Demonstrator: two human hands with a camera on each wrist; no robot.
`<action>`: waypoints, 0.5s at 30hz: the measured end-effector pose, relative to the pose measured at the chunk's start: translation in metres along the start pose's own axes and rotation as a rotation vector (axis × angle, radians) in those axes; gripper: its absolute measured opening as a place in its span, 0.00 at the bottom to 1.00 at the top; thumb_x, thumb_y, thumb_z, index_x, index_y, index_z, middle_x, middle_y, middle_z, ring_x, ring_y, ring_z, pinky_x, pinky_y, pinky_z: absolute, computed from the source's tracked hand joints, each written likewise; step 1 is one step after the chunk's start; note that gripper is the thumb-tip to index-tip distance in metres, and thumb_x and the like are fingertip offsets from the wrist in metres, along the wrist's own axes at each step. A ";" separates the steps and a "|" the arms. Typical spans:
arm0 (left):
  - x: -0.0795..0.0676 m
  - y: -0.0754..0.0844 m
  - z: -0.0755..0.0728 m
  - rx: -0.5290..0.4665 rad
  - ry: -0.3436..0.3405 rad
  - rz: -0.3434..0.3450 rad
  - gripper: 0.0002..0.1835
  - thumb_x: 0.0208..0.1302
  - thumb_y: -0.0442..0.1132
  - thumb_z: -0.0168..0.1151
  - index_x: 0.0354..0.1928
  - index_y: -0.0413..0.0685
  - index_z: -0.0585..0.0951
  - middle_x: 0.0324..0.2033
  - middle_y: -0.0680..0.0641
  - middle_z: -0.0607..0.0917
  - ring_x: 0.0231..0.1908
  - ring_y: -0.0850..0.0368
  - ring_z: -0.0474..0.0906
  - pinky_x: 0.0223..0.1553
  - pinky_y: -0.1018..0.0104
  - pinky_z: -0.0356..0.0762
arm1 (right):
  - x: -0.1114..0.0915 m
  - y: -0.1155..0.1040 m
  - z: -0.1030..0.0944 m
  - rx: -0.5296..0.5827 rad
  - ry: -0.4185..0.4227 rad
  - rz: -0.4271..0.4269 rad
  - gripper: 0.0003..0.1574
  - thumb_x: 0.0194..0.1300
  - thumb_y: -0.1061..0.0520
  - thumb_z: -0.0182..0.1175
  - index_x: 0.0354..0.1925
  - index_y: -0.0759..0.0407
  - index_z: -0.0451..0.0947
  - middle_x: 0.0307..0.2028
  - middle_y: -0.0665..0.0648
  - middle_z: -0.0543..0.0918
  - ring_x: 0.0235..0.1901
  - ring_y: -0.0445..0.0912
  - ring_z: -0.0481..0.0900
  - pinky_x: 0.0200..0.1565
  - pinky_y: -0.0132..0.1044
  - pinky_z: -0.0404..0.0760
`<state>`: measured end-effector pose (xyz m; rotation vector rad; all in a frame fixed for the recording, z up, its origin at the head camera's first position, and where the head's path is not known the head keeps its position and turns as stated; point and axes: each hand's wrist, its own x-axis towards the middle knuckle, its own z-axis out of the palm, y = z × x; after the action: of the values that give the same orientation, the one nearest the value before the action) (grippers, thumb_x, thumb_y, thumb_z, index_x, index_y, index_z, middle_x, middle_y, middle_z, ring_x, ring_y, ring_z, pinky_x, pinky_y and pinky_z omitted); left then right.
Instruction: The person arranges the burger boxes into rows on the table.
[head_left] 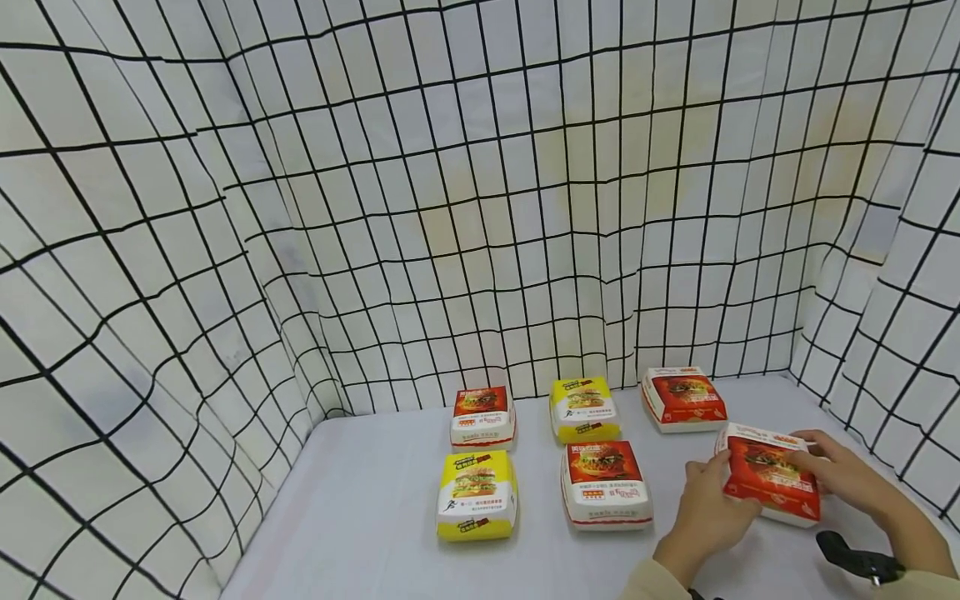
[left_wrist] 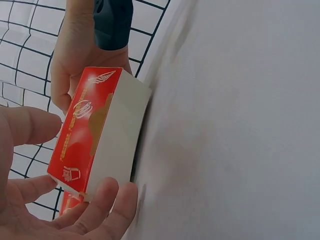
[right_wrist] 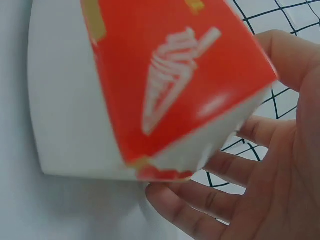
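Held red burger box (head_left: pixel 774 477) between left grip (head_left: pixel 708 510) and right grip (head_left: pixel 847 477), both part-curled onto it | lay just near and right of far-right red box (head_left: pixel 684 400) | touched by both alike

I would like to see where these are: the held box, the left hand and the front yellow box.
Held box (head_left: pixel 771 477): head view, on its red printed face.
Left hand (head_left: pixel 708 510): head view, on the back of it.
Front yellow box (head_left: pixel 477 495): head view, on its printed top.

White walls (head_left: pixel 465 171), black grid lines (head_left: pixel 588 182), white tabletop (head_left: pixel 360 500)
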<state>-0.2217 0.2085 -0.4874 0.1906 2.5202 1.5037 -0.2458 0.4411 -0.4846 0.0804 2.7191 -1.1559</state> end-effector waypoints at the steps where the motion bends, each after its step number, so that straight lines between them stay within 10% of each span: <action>1: 0.000 -0.001 0.000 -0.003 0.002 -0.004 0.35 0.54 0.45 0.76 0.64 0.78 0.75 0.50 0.58 0.73 0.45 0.62 0.76 0.52 0.59 0.82 | 0.000 0.000 0.000 -0.001 -0.003 -0.002 0.46 0.79 0.37 0.43 0.71 0.75 0.50 0.59 0.84 0.67 0.50 0.57 0.78 0.41 0.41 0.83; 15: -0.010 -0.003 0.000 -0.159 0.052 -0.027 0.38 0.49 0.40 0.78 0.61 0.80 0.75 0.46 0.56 0.66 0.44 0.61 0.72 0.44 0.66 0.81 | 0.001 -0.003 -0.001 -0.041 -0.009 -0.027 0.41 0.79 0.39 0.44 0.64 0.77 0.56 0.50 0.70 0.78 0.45 0.51 0.76 0.38 0.40 0.79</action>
<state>-0.2125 0.2051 -0.4889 0.0940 2.4167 1.7101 -0.2472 0.4393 -0.4822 0.0337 2.7431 -1.1038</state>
